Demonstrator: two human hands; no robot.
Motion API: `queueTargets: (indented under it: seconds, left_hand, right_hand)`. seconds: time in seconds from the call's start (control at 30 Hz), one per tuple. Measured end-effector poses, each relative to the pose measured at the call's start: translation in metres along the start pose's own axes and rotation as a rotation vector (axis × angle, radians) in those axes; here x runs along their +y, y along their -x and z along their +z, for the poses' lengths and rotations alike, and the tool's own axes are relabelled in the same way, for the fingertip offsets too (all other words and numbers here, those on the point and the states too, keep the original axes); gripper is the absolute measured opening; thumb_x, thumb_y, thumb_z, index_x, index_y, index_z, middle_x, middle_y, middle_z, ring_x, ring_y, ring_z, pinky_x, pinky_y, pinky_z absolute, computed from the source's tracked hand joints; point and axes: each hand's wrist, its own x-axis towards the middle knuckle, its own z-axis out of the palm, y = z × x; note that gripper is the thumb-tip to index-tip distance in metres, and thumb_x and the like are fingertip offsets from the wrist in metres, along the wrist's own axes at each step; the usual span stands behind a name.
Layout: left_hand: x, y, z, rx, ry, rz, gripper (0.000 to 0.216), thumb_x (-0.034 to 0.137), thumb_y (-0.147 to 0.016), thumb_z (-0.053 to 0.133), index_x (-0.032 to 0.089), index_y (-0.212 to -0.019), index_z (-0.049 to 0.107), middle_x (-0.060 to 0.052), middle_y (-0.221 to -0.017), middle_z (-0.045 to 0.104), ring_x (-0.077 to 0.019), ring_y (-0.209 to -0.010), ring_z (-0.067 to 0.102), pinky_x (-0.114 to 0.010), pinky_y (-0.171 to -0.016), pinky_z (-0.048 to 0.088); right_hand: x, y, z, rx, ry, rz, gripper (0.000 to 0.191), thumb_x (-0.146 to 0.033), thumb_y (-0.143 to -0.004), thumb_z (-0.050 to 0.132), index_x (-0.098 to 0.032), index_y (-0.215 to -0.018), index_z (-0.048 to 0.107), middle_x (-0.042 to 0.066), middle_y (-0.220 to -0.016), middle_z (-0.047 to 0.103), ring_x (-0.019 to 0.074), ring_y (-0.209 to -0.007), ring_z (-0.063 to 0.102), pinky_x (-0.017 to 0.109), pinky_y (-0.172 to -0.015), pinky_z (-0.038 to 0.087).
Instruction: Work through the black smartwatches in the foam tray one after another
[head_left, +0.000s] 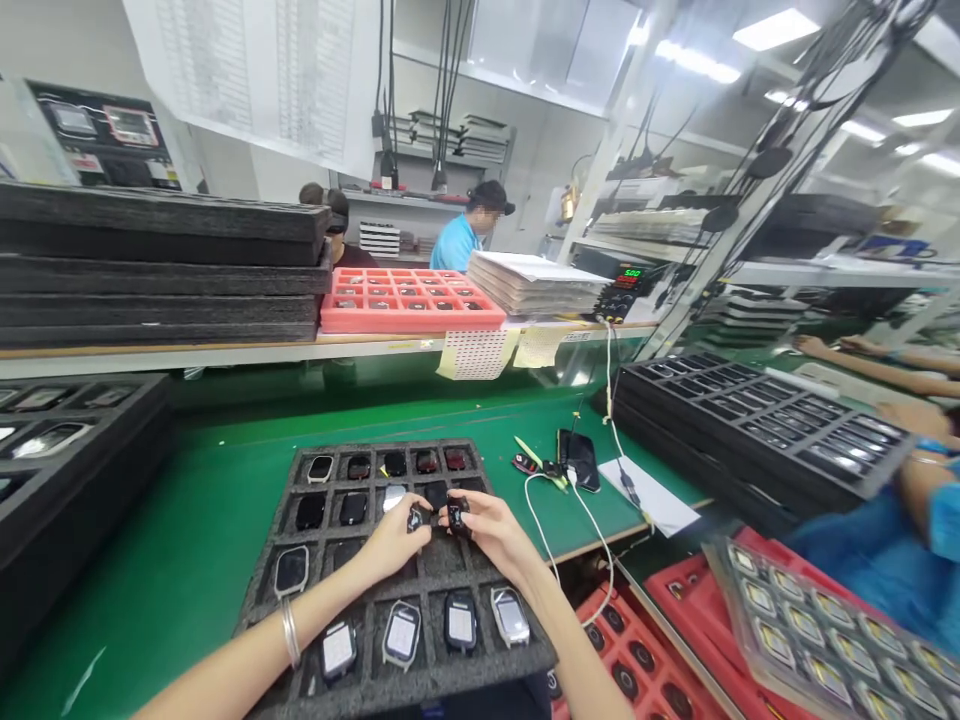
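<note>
A green worktop (pixel 202 520) is occupied by one black foam tray with square pockets (pixel 427 680). Four silver-framed watch bodies (pixel 402 634) are seated in its nearest row. One small black part (pixel 415 518) is pinched by the left hand (pixel 390 548) and a second small black part (pixel 455 514) by the right hand (pixel 491 535), both above the tray's middle.

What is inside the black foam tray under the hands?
Watch-like modules fill most foam tray pockets; some look empty. The left hand and right hand, each pinching a small dark part, cover the middle pockets.
</note>
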Motion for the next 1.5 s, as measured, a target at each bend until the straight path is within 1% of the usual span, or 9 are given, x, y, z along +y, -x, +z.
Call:
queueTargets:
  seconds: [0.2, 0.4, 0.57, 0.7, 0.9, 1.1, 1.2, 1.33, 1.5]
  left_hand:
    - [0.0, -0.004, -0.005, 0.044, 0.009, -0.025, 0.029, 0.024, -0.077, 0.053, 0.016, -0.104, 0.045, 0.008, -0.057, 0.049, -0.0089, -0.044, 0.046, -0.021, -0.046, 0.034]
    - [0.003, -0.001, -0.006, 0.02, 0.001, -0.067, 0.031, 0.023, -0.076, 0.053, 0.015, -0.105, 0.047, 0.009, -0.055, 0.049, -0.0088, -0.041, 0.044, -0.021, -0.046, 0.034]
    - [0.011, 0.007, -0.007, 0.01, -0.027, -0.07, 0.027, 0.015, -0.071, 0.053, 0.016, -0.098, 0.054, 0.005, -0.066, 0.053, -0.011, -0.052, 0.05, -0.025, -0.057, 0.041]
    - [0.019, 0.014, -0.006, 0.014, -0.052, -0.092, 0.031, 0.017, -0.073, 0.055, 0.017, -0.104, 0.053, 0.002, -0.074, 0.056, -0.013, -0.059, 0.051, -0.027, -0.064, 0.043]
    - [0.021, 0.017, -0.001, -0.012, -0.074, -0.094, 0.032, 0.016, -0.073, 0.055, 0.018, -0.104, 0.052, -0.004, -0.099, 0.059, -0.0173, -0.079, 0.056, -0.028, -0.073, 0.043]
    - [0.013, 0.023, 0.002, -0.066, -0.068, -0.156, 0.027, 0.016, -0.074, 0.052, 0.017, -0.101, 0.055, -0.003, -0.091, 0.06, -0.0192, -0.079, 0.057, -0.029, -0.073, 0.044]
    - [0.007, 0.025, 0.003, -0.036, -0.04, -0.193, 0.03, 0.019, -0.074, 0.054, 0.018, -0.104, 0.056, -0.005, -0.097, 0.061, -0.0216, -0.087, 0.059, -0.03, -0.078, 0.046]
    - [0.003, 0.024, 0.003, -0.022, -0.046, -0.175, 0.031, 0.023, -0.076, 0.057, 0.018, -0.107, 0.055, -0.007, -0.104, 0.062, -0.0236, -0.102, 0.057, -0.032, -0.091, 0.042]
    - [0.003, 0.026, 0.003, -0.065, -0.092, -0.198, 0.031, 0.025, -0.077, 0.055, 0.019, -0.107, 0.053, -0.008, -0.106, 0.063, -0.0246, -0.106, 0.057, -0.033, -0.094, 0.042]
  right_hand:
    - [-0.002, -0.003, 0.002, -0.017, -0.011, 0.01, 0.042, -0.025, -0.07, 0.077, -0.014, -0.11, 0.066, 0.012, -0.096, 0.071, 0.0224, -0.09, 0.067, 0.038, -0.089, 0.045]
    - [0.002, -0.005, -0.004, -0.014, -0.031, 0.034, 0.04, -0.02, -0.07, 0.075, -0.015, -0.109, 0.067, 0.011, -0.094, 0.072, 0.0221, -0.09, 0.068, 0.037, -0.089, 0.045]
    - [0.001, -0.002, -0.005, -0.003, -0.008, 0.062, 0.039, -0.019, -0.07, 0.076, -0.016, -0.108, 0.069, 0.01, -0.093, 0.072, 0.0217, -0.088, 0.068, 0.035, -0.088, 0.045]
    - [0.0, -0.001, -0.005, 0.01, -0.016, 0.075, 0.039, -0.019, -0.072, 0.076, -0.018, -0.11, 0.068, 0.009, -0.099, 0.071, 0.021, -0.094, 0.066, 0.033, -0.091, 0.043]
    - [0.002, 0.0, -0.005, 0.01, -0.035, 0.085, 0.039, -0.02, -0.072, 0.077, -0.017, -0.109, 0.068, 0.01, -0.103, 0.07, 0.0213, -0.095, 0.066, 0.036, -0.095, 0.042]
    - [0.002, 0.005, -0.008, 0.007, -0.039, 0.082, 0.038, -0.02, -0.067, 0.08, -0.015, -0.103, 0.071, 0.011, -0.094, 0.072, 0.0206, -0.085, 0.068, 0.035, -0.087, 0.047]
    - [0.002, 0.008, -0.009, -0.011, -0.046, 0.092, 0.04, -0.019, -0.066, 0.081, -0.015, -0.104, 0.071, 0.011, -0.094, 0.072, 0.0207, -0.087, 0.068, 0.035, -0.088, 0.046]
    - [0.003, 0.01, -0.01, -0.035, -0.064, 0.108, 0.043, -0.021, -0.065, 0.082, -0.014, -0.106, 0.07, 0.011, -0.094, 0.071, 0.0211, -0.09, 0.067, 0.036, -0.089, 0.045]
    - [0.006, 0.012, -0.011, -0.043, -0.073, 0.123, 0.044, -0.019, -0.062, 0.084, -0.013, -0.104, 0.071, 0.01, -0.094, 0.071, 0.02, -0.088, 0.067, 0.033, -0.086, 0.046]
